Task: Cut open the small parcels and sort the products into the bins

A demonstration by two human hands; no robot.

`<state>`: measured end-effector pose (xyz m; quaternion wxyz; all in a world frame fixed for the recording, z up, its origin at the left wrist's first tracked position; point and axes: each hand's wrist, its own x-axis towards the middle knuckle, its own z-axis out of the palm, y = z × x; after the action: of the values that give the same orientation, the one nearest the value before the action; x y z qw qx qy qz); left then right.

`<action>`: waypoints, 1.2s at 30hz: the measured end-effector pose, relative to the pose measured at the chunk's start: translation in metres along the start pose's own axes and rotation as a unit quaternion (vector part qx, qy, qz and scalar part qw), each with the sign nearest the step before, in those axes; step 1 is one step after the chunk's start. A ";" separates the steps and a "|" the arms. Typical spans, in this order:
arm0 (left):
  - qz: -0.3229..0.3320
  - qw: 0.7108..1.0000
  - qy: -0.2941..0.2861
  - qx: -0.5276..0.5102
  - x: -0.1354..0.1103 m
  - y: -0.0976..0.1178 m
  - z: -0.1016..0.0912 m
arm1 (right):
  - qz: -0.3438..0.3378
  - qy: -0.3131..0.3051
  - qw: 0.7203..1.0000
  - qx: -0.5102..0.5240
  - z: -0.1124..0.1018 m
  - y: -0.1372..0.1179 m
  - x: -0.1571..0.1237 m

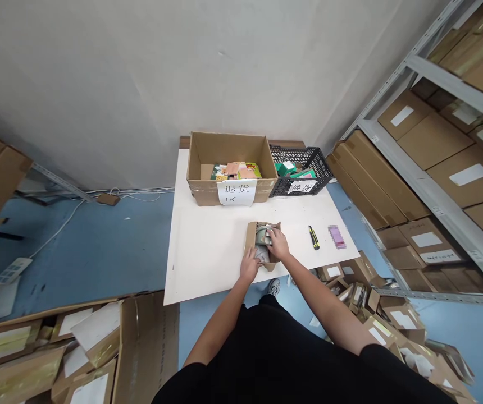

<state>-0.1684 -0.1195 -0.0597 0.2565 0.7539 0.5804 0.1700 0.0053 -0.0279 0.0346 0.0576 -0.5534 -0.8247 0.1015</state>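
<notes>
While both hands are at the small open box [250, 235], it sits on the white table [208, 247], near the front edge, in front of the large carton [203, 192]. Left hand [249, 266]: at the box's near left side, fingers bent over the rim toward the inside. Can't tell if they pinch the cardboard or just rest on it. Right hand [278, 244]: comes over the right side, fingertips down in the box against the contents. Can't tell if they're closed on anything; the hand hides part of it.

Contents: a greenish item [260, 234] toward the far end, a pale, greyish item [262, 253] toward the near end. Too small to identify either.

Rest of the table: large carton at the back, open top, colourful packets [237, 170] inside, handwritten paper sign [237, 192] on its front. Just right of it, black plastic crate [324, 173] with green packages [287, 168] inside and its own sign [302, 187]. Yellow-black cutter [313, 238] lies right of the small box, apart from the right hand. Pink item [336, 237] beyond the cutter, pixelated.

Off the table: shelving [447, 207] with cartons at right, parcels [397, 320] on the blue floor below it, another big box of parcels lower left.
</notes>
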 end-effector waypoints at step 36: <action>-0.043 0.995 0.026 0.091 0.001 -0.041 -0.060 | -0.113 -0.072 0.991 0.018 -0.064 -0.061 -0.011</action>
<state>-0.2337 -0.0995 -0.0346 0.1790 0.7439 0.6316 0.1249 -0.0325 -0.0536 0.1113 0.0192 -0.4465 -0.8822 0.1481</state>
